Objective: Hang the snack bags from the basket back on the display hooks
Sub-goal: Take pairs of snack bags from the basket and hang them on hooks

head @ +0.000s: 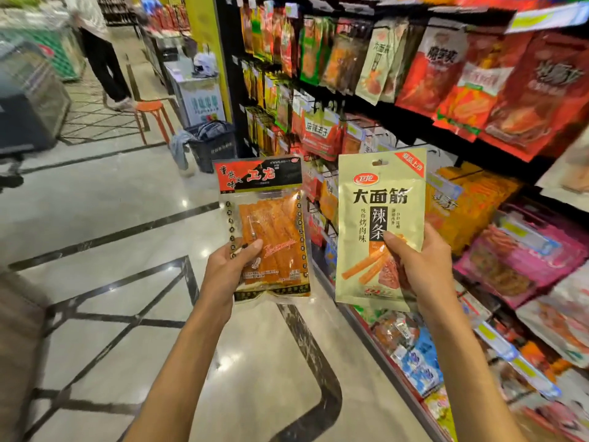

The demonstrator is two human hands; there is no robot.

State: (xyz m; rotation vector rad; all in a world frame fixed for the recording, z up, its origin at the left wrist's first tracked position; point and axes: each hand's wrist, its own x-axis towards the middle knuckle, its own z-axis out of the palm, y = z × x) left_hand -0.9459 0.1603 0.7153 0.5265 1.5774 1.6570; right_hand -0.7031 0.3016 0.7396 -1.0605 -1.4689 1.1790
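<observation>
I've got two snack bags up in front of me, both upright, faces toward the camera, side by side with a narrow gap between them. Left hand (229,266) pinches the clear-window spicy-strip bag (266,228) at its lower left edge: thumb across the front, fingers curled behind. Red-and-black header on top, orange strips showing through the window. Right hand (420,266) pinches the pale green latiao bag (379,224) at its lower right edge, thumb on the front, fingers hidden behind. Hang hole at the top of the green bag is visible; neither bag is on a hook.

Both bags hang over the aisle floor (127,218), just beside the display rack (398,122) on my right. Rack is black with pegs, packed with hanging snack packs: red bags (497,81) upper right, more pale green bags (382,59) of the same look hanging in the top row, orange-yellow packs (468,199) at mid height, pink packs (526,260) below those, blue and white packs (420,362) along the bottom edge. Much of the rack is motion-blurred; I can't read the peg labels.

Black shopping basket (212,145) sits on the floor at the far end of the rack, with a grey cloth (178,148) draped at its left side. I can't tell what's inside it. Orange stool (153,119) stands behind it. Another person's legs (105,65) are further down the aisle, near a chest freezer (28,100) at the left edge.
</observation>
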